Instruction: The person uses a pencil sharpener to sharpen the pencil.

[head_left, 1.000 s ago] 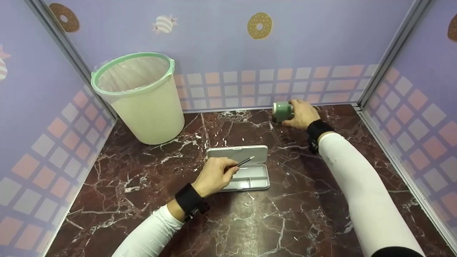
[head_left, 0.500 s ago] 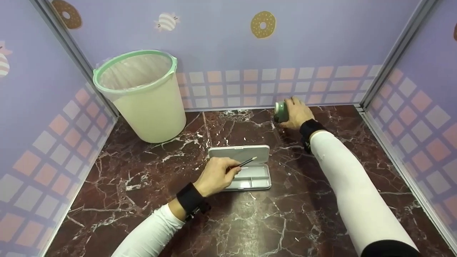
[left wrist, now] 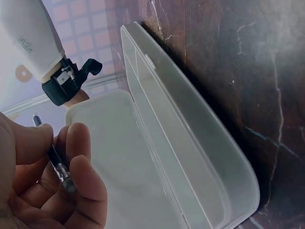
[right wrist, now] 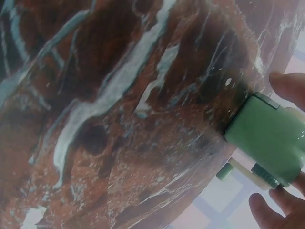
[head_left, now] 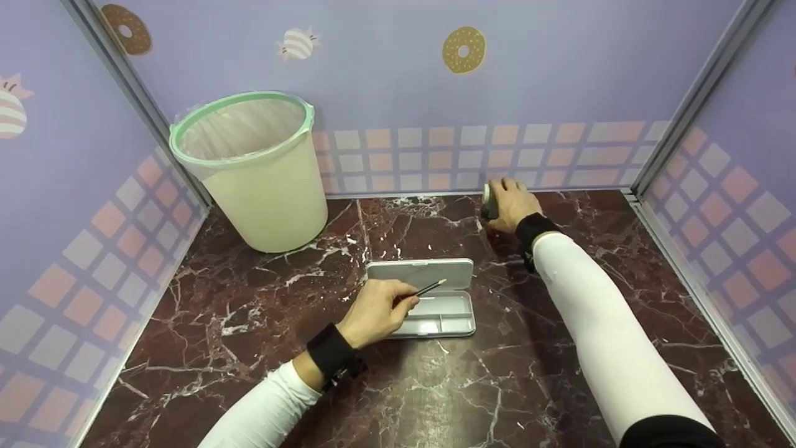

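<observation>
My left hand point(head_left: 376, 312) pinches a dark pencil point(head_left: 430, 287) between thumb and fingers, its sharpened tip angled up and to the right. In the left wrist view the eraser end of the pencil point(left wrist: 56, 160) points down past the fingers. Below this hand, a light grey pencil case point(head_left: 458, 325) lies with its lid raised, showing divided compartments. At the back wall my right hand point(head_left: 515, 205) grips a green and cream pencil sharpener point(right wrist: 268, 138) with a small crank and green knob. From the head view the hand covers most of it.
A cream bin point(head_left: 267, 205) with a green rim and plastic liner stands at the back left. Small white bits point(head_left: 382, 254) are scattered on the dark red marbled table point(head_left: 249, 367). Patterned purple walls point(head_left: 385, 74) close in the back and both sides.
My right hand has shifted left over the sharpener, so less of its green body shows. The left hand keeps the pencil above the case, almost unmoved.
</observation>
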`<state>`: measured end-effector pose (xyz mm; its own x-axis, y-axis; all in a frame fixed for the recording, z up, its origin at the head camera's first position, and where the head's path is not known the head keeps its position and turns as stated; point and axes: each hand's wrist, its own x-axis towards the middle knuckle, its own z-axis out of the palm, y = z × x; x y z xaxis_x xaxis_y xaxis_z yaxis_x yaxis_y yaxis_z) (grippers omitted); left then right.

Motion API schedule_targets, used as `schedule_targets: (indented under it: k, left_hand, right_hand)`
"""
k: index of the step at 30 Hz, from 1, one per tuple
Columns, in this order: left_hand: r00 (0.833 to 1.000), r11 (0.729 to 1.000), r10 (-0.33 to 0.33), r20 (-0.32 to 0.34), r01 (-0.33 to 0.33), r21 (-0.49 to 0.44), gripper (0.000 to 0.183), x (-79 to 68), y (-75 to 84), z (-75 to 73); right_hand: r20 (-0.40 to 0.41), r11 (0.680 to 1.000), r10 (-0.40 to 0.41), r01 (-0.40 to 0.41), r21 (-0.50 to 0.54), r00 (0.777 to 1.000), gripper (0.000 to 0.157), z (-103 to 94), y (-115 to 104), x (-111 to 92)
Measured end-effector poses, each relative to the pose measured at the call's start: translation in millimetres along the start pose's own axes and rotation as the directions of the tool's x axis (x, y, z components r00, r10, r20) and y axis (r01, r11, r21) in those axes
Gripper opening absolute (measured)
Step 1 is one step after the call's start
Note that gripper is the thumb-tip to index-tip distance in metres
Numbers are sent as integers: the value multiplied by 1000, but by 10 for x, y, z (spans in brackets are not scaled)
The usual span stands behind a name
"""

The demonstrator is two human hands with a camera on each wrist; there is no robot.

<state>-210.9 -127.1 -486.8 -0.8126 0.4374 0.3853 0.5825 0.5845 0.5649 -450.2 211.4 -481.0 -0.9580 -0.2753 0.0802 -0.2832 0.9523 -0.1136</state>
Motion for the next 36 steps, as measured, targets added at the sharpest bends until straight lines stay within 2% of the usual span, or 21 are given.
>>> schedule_targets:
  k: [7, 15, 19, 24, 30, 36]
  left_hand:
    - [1000, 1000, 11, -4, -11, 6, 13, 21, 12, 22]
    - [1000, 1000, -3, -5, 3, 3, 14, 18, -5, 6]
    - [1000, 1000, -11, -10, 11, 10, 13, 18, -27, 23]
    - [1000, 1000, 16, -9, -15, 16, 14, 36, -28, 51]
    - [1000, 999, 25, -12, -24, 35, 14, 51, -31, 59]
    - [1000, 999, 15, -13, -15, 35, 14, 67, -18, 60]
  right_hand:
    - [-17, 999, 33, -33, 25, 999, 100, 7, 27, 41]
    - [-93, 994, 96, -90, 68, 991, 88, 75, 45, 94]
    - [-84, 991, 109, -101, 91, 991, 88, 87, 70, 105]
    - [-52, 983, 134, -126, 134, 990, 87, 99, 106, 100]
    - [-24, 975, 103, -96, 199, 994, 86, 134, 100, 70]
    - [-42, 975, 57, -47, 216, 997, 84, 159, 75, 36]
